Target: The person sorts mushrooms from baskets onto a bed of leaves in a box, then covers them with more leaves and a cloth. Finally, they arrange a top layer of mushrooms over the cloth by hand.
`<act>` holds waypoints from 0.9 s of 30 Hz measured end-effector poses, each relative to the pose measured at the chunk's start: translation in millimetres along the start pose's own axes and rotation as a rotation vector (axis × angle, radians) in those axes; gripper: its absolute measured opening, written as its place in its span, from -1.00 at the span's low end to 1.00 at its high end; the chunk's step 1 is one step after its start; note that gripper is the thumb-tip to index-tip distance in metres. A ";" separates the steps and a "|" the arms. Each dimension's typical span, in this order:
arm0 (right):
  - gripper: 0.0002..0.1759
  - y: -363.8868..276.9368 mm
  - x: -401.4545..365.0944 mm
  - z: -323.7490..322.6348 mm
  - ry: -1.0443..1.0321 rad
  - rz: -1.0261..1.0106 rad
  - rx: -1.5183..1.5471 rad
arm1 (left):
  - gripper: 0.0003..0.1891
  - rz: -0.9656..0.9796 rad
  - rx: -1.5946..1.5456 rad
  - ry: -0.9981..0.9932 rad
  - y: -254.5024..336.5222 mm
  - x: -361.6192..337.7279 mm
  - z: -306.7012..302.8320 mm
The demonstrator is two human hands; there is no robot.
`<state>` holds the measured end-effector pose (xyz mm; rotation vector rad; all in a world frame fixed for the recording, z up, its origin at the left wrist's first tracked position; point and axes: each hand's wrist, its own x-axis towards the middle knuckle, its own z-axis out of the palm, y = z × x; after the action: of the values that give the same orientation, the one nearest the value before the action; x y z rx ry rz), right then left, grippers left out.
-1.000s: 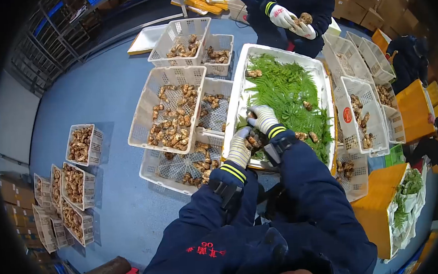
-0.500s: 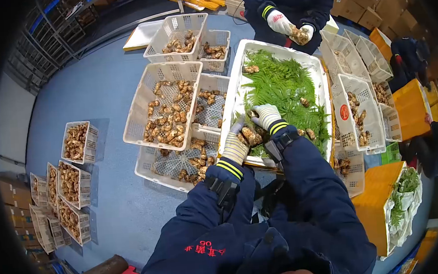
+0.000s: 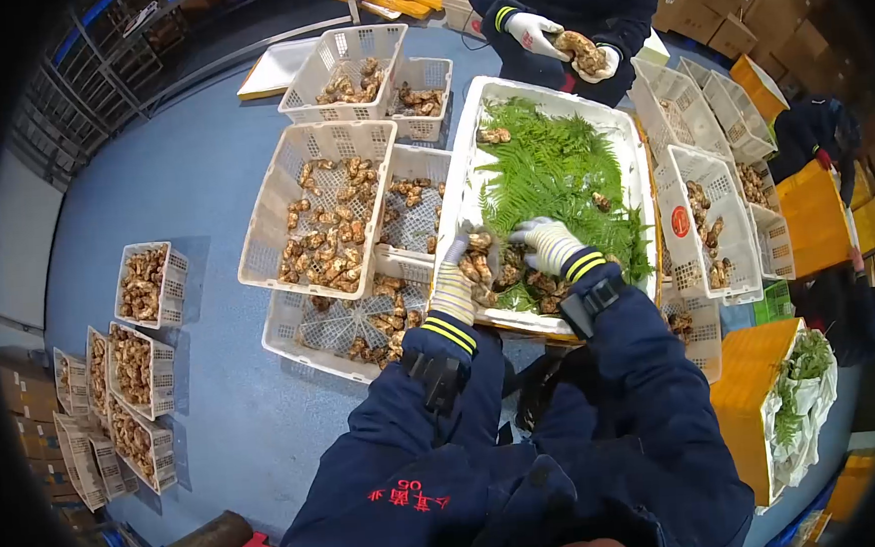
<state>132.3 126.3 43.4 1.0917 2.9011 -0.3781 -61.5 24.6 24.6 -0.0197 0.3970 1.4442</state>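
Observation:
A white foam box with green fern leaves stands in front of me. At its near left corner my left hand, in a striped glove, is closed round several brown and cream mushrooms. My right hand, also gloved, is just right of them over the near part of the box, its fingers apart and bent toward the mushrooms. More mushrooms lie below it by the near rim. Single mushrooms rest on the ferns at the far left and right.
Mushroom crates stand left of the box, with others on the floor farther left and more at the right. A co-worker's gloved hands hold mushrooms beyond the box. An orange box with ferns is at the lower right.
My right hand has moved slightly right, away from my left, and opened. My left hand is raised a little with the mushrooms. The co-worker's hands have turned their mushrooms.

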 end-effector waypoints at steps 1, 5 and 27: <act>-0.47 -7.6 -3.1 9.4 -0.021 0.007 -0.053 | -0.71 0.033 -0.132 0.047 -3.6 10.0 -10.8; -0.42 -17.9 -1.0 17.2 -0.066 0.050 -0.096 | -0.79 0.031 -0.220 0.156 -0.3 1.9 -1.0; -0.38 -26.5 -2.7 -7.3 0.155 0.190 1.993 | -0.64 -0.077 -0.095 -0.001 -8.0 2.7 5.9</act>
<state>117.5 107.0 56.6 1.1309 1.5077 -3.3370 -52.1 27.6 27.5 -0.1095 0.3229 1.3857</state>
